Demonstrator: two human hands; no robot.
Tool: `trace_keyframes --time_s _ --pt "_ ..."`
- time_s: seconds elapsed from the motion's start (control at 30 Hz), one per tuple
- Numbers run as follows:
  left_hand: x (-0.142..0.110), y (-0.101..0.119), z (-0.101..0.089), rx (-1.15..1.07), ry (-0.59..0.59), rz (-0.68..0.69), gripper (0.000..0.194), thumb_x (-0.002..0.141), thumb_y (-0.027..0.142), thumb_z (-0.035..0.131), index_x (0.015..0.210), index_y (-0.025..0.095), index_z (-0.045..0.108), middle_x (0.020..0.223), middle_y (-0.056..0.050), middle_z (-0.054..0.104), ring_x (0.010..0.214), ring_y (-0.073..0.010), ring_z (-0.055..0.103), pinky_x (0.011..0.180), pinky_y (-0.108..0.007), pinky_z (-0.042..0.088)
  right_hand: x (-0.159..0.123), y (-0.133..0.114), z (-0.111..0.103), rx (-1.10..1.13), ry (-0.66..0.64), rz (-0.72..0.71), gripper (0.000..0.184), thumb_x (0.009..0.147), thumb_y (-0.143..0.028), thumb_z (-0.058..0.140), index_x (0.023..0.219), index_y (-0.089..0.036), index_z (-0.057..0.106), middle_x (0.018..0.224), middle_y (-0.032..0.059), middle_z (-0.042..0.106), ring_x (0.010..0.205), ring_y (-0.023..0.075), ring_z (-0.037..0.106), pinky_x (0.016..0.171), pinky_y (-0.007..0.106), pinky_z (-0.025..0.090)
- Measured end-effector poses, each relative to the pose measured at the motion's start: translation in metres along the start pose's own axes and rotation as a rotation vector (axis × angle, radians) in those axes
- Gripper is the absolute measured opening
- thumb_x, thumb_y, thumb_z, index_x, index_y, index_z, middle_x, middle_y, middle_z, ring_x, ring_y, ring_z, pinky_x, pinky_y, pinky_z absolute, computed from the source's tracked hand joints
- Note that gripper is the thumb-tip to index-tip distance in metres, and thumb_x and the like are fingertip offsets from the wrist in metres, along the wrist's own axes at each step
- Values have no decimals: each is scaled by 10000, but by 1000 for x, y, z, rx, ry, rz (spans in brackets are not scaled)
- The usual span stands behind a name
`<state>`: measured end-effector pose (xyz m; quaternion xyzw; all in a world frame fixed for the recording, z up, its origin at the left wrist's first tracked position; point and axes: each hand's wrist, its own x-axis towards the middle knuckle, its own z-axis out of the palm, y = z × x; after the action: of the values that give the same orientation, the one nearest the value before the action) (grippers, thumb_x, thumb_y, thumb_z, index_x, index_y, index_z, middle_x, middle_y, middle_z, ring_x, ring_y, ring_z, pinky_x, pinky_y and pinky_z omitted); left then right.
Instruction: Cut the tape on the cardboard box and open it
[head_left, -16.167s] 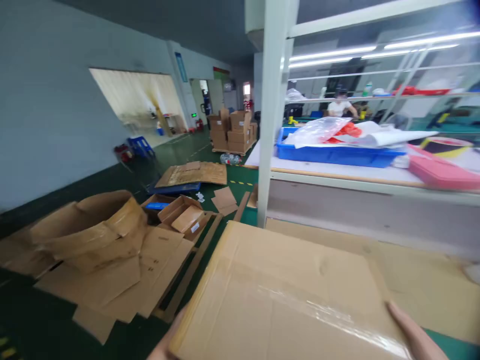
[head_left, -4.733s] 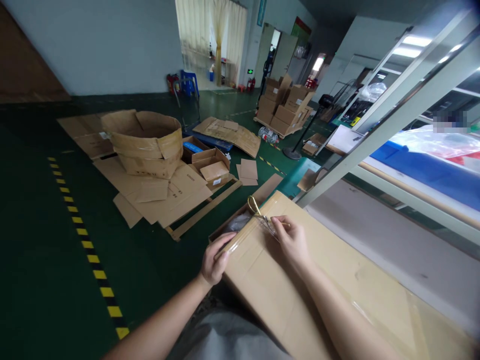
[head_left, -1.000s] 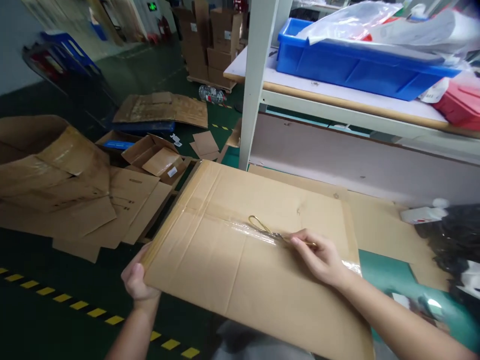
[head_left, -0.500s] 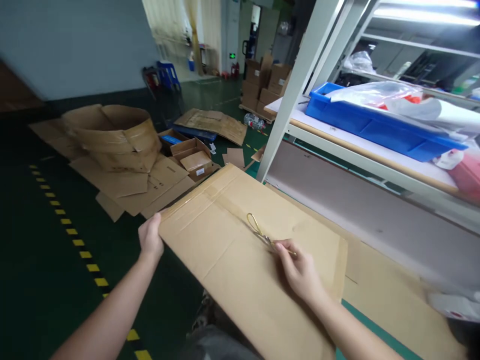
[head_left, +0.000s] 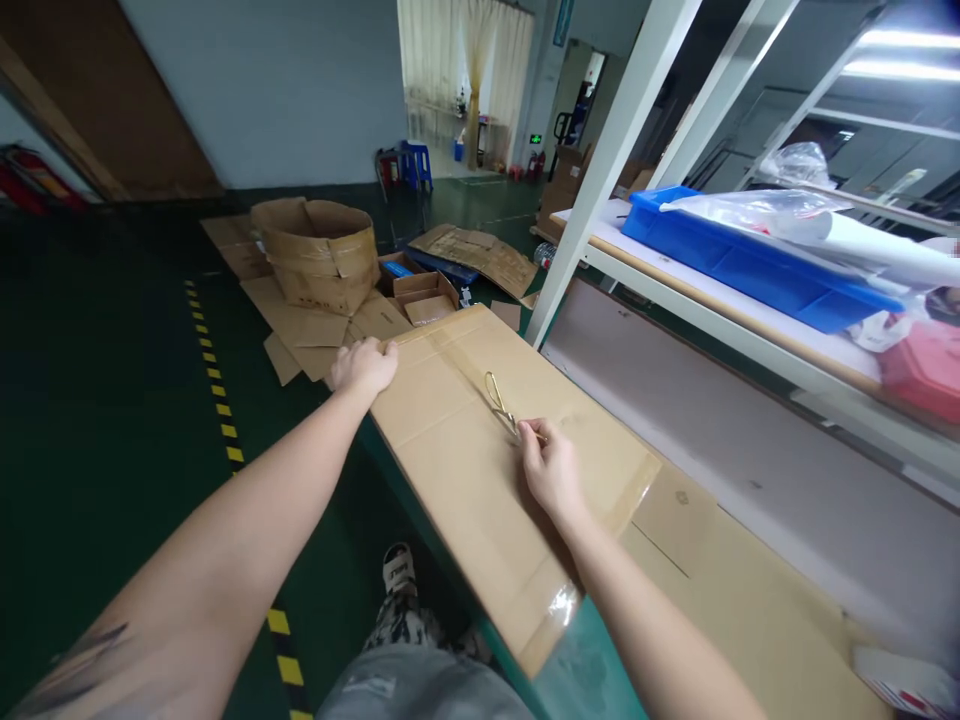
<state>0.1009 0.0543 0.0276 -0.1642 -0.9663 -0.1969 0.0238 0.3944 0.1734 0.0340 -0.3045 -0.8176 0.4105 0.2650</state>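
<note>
A taped cardboard box lies slantwise on the green-topped table in front of me. My left hand is closed over its far left corner, the fingers curled over the edge. Above the box's middle, my right hand pinches a pair of scissors with gold handles. One handle loop points away from me, and the part inside my fingers is partly hidden. The scissors sit just over or on the tape seam; I cannot tell whether they touch it.
To the right stands a white-framed shelf with a blue tray and a red bin. Flat cardboard lies below it. Beyond the table are a large open carton and cardboard pieces on the floor. Yellow-black tape marks the floor.
The box has come down from a tilted position onto the table. My left hand has shifted from gripping its side to lying over the corner. The scissors stay in my right hand.
</note>
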Motion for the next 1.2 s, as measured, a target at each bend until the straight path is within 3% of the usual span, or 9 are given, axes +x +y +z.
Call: trace_keyframes --time_s 0.37,0.77,1.2 --pt "6 -1 2 22 9 -9 577 883 569 301 1181 198 627 1185 -120 598 1086 -373 496 838 -481 447 -9 -3 -17 -40 9 -1 362 920 -467 462 909 -149 634 815 48 663 709 171 601 647 265 400" --pt "9 1 4 32 16 -14 574 876 577 327 1144 182 646 1120 -147 619 1040 -390 527 815 -489 459 -37 5 -46 -60 -1 77 392 917 -516 468 917 -165 644 710 36 630 609 161 540 599 267 390" --pt "3 10 -5 37 -19 -26 541 917 541 355 1142 139 637 1151 -170 598 1097 -370 514 868 -487 439 -66 11 -87 -78 14 170 457 868 -579 504 875 -147 653 596 21 560 472 108 371 472 242 296"
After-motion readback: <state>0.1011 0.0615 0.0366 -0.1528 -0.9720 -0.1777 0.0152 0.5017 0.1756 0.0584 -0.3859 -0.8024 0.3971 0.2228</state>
